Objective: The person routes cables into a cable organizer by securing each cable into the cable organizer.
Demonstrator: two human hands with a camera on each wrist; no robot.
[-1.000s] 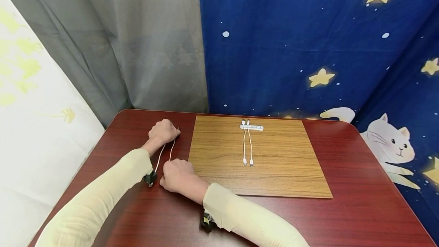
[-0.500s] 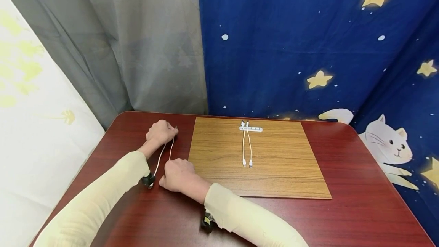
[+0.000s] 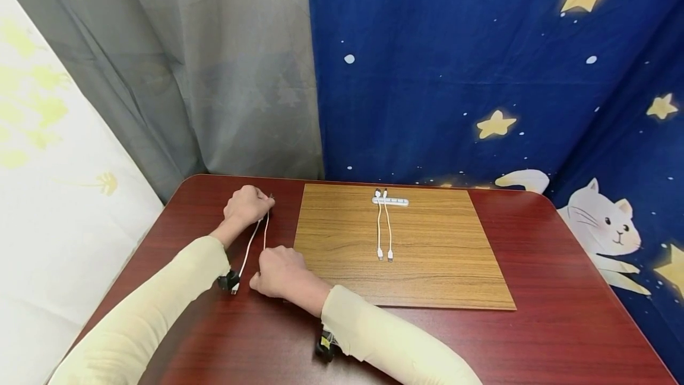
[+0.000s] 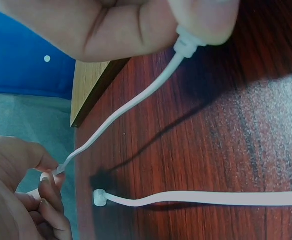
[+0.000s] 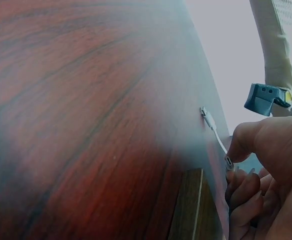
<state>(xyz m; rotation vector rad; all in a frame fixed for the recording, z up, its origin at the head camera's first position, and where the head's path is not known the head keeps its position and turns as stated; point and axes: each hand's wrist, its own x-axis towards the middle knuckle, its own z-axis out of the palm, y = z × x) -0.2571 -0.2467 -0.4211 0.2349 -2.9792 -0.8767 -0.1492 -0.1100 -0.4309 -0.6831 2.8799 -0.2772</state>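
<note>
A short white charging cable point(image 4: 121, 112) stretches between both hands, raised over the table. At its far end my left hand point(image 3: 247, 204) pinches a plug; the fingers cover most of that plug in the left wrist view. My right hand point(image 3: 280, 272) pinches the near end between thumb and fingers. In the right wrist view the metal tip of this small plug point(image 5: 229, 162) sticks out from the fingertips. A second white cable point(image 4: 201, 197) lies loose on the table beside the held one, partly under the left wrist.
A wood-grain board point(image 3: 427, 278) lies on the dark red table point(image 3: 540, 325) to the right of the hands. Near its back edge sits a white cable clip strip point(image 3: 398, 201), with two white cables point(image 3: 389, 224) running from it toward the front. Curtains hang behind the table.
My left hand has shifted slightly left with its end of the cable. The right hand stays almost in place. The head view has tilted a little.
</note>
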